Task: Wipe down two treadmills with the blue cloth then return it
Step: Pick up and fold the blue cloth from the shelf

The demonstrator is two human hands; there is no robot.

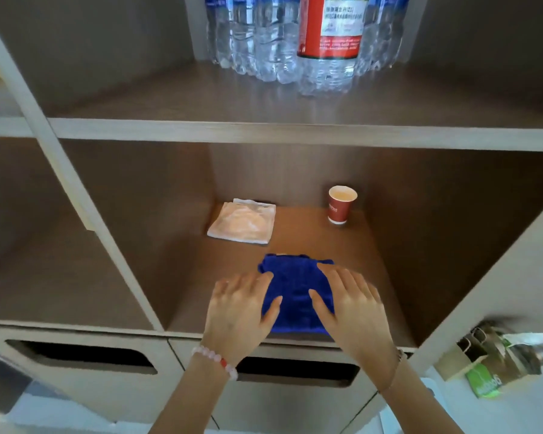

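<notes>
A brown wooden shelf inside a cubby unit is seen. The blue cloth is laid folded at its front edge, pressed flat under the left hand and right hand, fingers straight, nothing gripped. A folded white towel is placed at 11 o'clock from the cloth. At 1 o'clock a red paper cup is stood, pale liquid inside. Water bottles are kept on the shelf above, at 12 o'clock.

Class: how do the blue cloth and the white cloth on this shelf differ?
The dark blue cloth lies at the front, the white folded cloth at the back left. The left hand and right hand rest on the blue one; the white one lies untouched. Both lie flat on the brown wooden shelf.
</notes>
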